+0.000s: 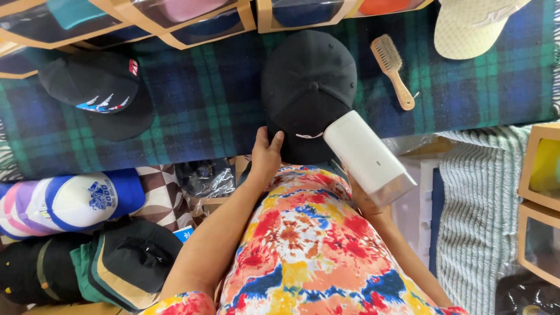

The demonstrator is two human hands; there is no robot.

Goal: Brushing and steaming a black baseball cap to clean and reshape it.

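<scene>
A person in a tie-dye shirt leans over a tabletop draped in a plaid blanket, which gives the caps a soft bed. At its near edge lies a black cap, brim toward the body. The left hand rests open on the brim's edge, fingers spread, pinning it flat. The right hand, mostly hidden, is closed around a white device, angled so its rounded end meets the brim. Another black cap, a cream cap and a wooden brush lie within reach.
</scene>
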